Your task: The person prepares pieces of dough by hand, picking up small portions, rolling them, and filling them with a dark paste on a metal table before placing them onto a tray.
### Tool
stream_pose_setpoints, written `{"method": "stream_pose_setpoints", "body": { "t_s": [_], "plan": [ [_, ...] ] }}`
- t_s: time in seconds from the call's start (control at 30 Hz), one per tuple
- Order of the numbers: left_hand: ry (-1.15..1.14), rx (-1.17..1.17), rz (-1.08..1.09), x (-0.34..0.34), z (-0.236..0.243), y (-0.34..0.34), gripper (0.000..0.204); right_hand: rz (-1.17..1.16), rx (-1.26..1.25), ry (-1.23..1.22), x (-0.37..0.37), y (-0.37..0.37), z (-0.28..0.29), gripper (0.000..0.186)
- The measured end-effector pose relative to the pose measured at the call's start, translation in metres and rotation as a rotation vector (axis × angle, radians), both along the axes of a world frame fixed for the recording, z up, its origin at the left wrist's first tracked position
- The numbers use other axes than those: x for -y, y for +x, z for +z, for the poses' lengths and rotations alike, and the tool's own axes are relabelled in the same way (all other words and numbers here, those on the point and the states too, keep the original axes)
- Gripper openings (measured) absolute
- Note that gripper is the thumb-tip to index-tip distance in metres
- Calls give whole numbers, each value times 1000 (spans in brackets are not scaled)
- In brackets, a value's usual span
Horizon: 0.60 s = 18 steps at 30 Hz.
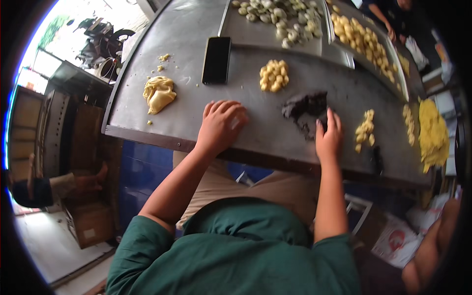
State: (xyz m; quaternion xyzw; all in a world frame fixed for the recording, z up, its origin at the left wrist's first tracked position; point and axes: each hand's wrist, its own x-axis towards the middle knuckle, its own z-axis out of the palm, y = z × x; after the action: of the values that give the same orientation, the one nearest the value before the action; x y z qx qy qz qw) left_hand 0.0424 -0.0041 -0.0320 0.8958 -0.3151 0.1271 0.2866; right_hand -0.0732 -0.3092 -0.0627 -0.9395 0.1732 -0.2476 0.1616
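Note:
My left hand [222, 124] is cupped palm down at the table's near edge, fingers curled and slightly blurred. Whatever lies under it is hidden. At the right edge of a dark, crumbly lump of paste [306, 105] is my right hand [329, 136], its thumb and fingers apart, the fingertips beside the lump. Beyond the paste sits a cluster of small yellow dough balls [274, 75]. A smooth lump of pale yellow dough [159, 94] rests on the left, with crumbs around it. Between dough and balls lies a black phone [216, 60].
Far trays hold pale rounds [287, 19] and yellow dough pieces [361, 39]. On the right are small dough pieces [365, 130], a dark stick-like thing [377, 160] and a flat yellow mass [432, 132]. Other people sit left and right; another person's arm [383, 17] shows at the far right.

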Motion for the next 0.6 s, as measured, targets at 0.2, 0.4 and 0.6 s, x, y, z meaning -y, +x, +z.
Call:
{"method": "stream_pose_setpoints", "body": {
  "t_s": [0.2,0.4,0.6],
  "plan": [
    [8,-96,-50,6,5,13,27,1,-3,-39,9,-14,5,46],
    [17,-21,-21,-6,1,4,23,254,121,37,-41,-4,17,42],
    [-9,-215,55,-7,10,12,18,102,66,-63,10,1,8,41]
  ]
}}
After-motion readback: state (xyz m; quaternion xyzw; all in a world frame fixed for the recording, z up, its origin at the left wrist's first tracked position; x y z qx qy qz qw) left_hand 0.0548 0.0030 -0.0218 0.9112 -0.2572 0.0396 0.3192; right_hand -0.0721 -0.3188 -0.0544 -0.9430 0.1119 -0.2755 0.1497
